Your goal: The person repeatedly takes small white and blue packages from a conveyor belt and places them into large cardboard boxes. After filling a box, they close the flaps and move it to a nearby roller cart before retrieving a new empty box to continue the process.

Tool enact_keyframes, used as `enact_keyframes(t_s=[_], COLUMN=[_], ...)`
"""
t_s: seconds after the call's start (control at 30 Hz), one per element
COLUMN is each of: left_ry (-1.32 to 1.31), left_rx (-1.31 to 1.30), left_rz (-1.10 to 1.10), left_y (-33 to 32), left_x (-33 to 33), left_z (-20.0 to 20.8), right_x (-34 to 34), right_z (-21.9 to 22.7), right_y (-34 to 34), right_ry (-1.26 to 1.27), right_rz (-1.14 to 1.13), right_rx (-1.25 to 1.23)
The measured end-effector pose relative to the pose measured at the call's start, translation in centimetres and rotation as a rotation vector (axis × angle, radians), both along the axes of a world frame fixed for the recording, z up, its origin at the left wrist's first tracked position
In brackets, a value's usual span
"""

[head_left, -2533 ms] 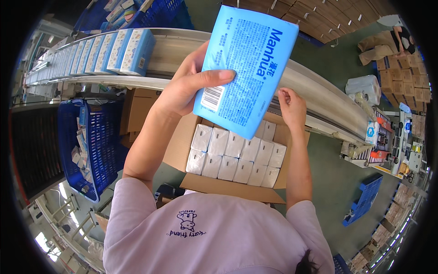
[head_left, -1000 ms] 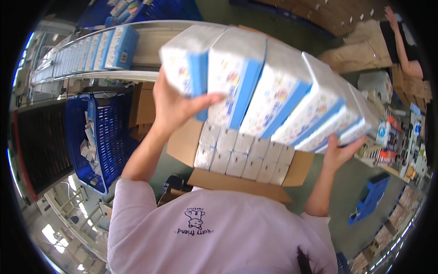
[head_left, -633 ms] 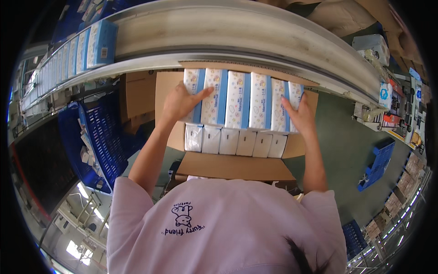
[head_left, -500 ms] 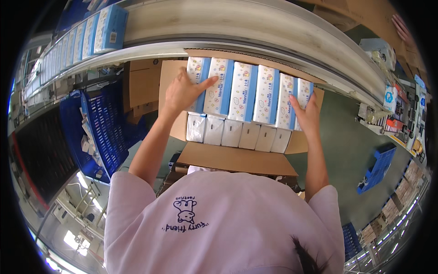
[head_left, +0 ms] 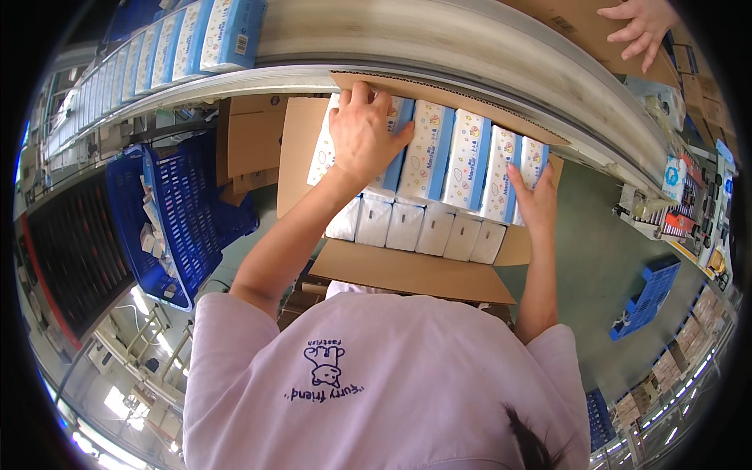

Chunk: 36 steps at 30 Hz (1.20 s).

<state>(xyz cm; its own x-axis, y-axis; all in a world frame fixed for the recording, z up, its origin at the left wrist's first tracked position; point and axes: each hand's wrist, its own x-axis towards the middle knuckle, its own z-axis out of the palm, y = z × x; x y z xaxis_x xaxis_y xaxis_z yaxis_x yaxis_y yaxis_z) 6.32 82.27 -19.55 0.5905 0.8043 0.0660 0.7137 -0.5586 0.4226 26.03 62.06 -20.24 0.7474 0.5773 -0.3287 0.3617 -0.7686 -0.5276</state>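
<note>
An opened cardboard box (head_left: 407,270) stands in front of me, its flaps folded out. A row of white-and-blue tissue packs (head_left: 427,153) lies in it, with plain white pack ends (head_left: 403,227) lined up on the near side. My left hand (head_left: 362,137) lies over the packs at the left end, its fingers bent at their far edge and its thumb along one pack's side. At the right end, my right hand (head_left: 536,200) clasps the last packs, its thumb on their printed face; its other fingers are partly hidden by the box side.
Beyond the box runs a conveyor (head_left: 376,47) carrying a row of tissue packs (head_left: 188,39) at the left. A blue crate (head_left: 180,219) stands at left, a blue pallet (head_left: 646,298) on the right floor. Another person's hand (head_left: 642,27) shows at the upper right near cardboard.
My left hand has moved right and farther over the packs; the leftmost pack now leans. My right hand stays at the right end. The other person's hand has moved farther into view.
</note>
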Motion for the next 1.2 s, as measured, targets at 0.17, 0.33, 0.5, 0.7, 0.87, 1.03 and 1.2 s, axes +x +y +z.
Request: enact_keyframes(t_s=[0.17,0.33,0.5,0.7,0.87,1.03,1.2], left_ry=[-0.164,-0.204,-0.204,-0.153,-0.136,-0.195,-0.298], left_rx=[0.031,-0.026,-0.051,0.055,0.065,0.010,-0.040], left_rz=[-0.053,-0.096,-0.107,-0.056,-0.084,-0.110,-0.126], left_y=[0.0,0.0,0.1,0.1,0.2,0.4,0.2], left_x=[0.0,0.0,-0.4,0.8,0.8,0.3,0.1], left_z=[-1.7,-2.1,-2.1,-1.8,-2.0,-2.2,-2.1], right_x=[-0.1,-0.2,0.1,-0.1,-0.2,-0.1,-0.2], right_z=[0.4,0.3,-0.4,0.3,0.0,-0.4,-0.3], right_y=[0.0,0.0,-0.5,-0.1,-0.3,-0.6,-0.5], right_ry=[0.023,0.024,-0.036,-0.008,-0.019,-0.050,-0.027], right_rz=[-0.012,-0.017,0.021,0.001,0.000,0.023,0.001], right_rx=[-0.018,-0.010,0.018,0.022,0.051,0.061,0.066])
